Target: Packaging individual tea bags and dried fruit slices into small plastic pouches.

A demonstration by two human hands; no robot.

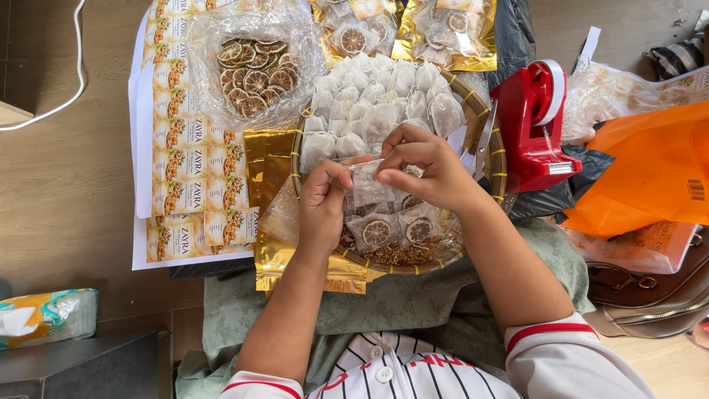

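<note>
While both hands pinch one clear sachet (pixel 369 193) over the woven basket (pixel 493 159), left hand (pixel 323 210) and right hand (pixel 427 171) gripping its top edge, label sheets (pixel 193 159) lie left, two gold pouches (pixel 402 33) sit above, and one red tape dispenser (pixel 533 125) stands right.

The near rim of the woven basket (pixel 493 159) was hidden beneath the left hand (pixel 323 210), the right hand (pixel 428 171) and the clear pouch (pixel 369 193) pinched between them. At three o'clock, the orange bag (pixel 650 177) was cut off by the edge; at twelve o'clock, the gold packets (pixel 443 33) were cropped.
</note>
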